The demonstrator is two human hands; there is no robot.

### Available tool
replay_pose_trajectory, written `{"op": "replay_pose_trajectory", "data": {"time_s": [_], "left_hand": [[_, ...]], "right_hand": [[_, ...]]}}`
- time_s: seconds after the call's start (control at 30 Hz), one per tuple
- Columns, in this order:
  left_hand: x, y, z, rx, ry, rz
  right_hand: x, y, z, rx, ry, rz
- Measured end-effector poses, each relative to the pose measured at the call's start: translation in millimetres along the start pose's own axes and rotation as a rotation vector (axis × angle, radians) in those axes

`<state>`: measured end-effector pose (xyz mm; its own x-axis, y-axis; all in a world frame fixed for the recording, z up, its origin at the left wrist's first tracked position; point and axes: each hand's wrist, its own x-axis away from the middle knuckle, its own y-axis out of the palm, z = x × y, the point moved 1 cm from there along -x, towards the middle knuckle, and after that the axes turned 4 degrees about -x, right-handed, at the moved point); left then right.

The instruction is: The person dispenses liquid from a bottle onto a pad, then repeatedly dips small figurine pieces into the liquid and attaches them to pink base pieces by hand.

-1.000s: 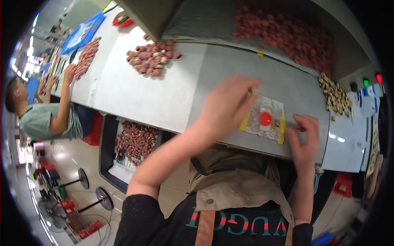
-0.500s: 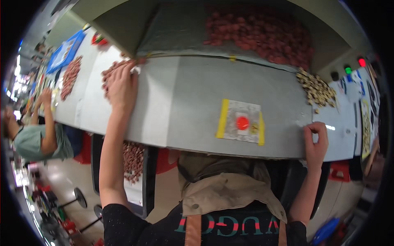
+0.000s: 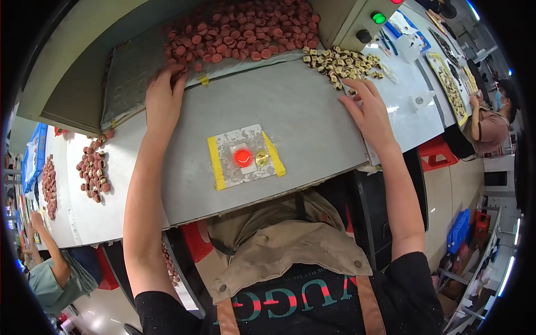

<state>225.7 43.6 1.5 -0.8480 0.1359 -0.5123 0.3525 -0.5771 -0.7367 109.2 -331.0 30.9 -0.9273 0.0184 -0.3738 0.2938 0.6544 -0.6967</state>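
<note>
My left grip (image 3: 162, 101) is at the red caps (image 3: 240, 32) in the hooded bay (image 3: 131, 70); whether closed, I cannot tell. My right, parted grip (image 3: 369, 110) adjoins pale pieces (image 3: 349, 62); beyond it, a yellow tray (image 3: 462, 120) holds more.

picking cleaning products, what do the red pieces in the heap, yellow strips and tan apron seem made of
Red pieces: perhaps moulded plastic or rubber, dull finish, repeating rounded shapes. Yellow strips: probably tape, fairly matte, thin and flat. Tan apron: likely woven cloth, matte, softly folded.
</note>
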Motion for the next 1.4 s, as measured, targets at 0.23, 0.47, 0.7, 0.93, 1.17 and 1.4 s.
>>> {"op": "replay_pose_trajectory", "data": {"time_s": [0.23,0.47,0.7,0.93,1.17,1.4], "left_hand": [[45,-46,48,0.436,-0.234,-0.065],[118,-71,72,0.902,-0.603,-0.098],[134,-66,111,1.334,-0.789,-0.136],[155,-48,106,1.738,-0.792,-0.212],[159,-50,101,1.829,-0.844,-0.168],[163,-49,98,1.917,-0.813,-0.176]], "right_hand": [[-15,12,5,0.235,-0.342,-0.010],[6,25,-47,-0.087,-0.072,-0.245],[0,44,-66,0.003,-0.338,-0.357],[17,57,-76,-0.092,-0.200,-0.372],[22,50,-79,-0.044,-0.232,-0.404],[26,47,-94,0.071,-0.182,-0.410]]}}
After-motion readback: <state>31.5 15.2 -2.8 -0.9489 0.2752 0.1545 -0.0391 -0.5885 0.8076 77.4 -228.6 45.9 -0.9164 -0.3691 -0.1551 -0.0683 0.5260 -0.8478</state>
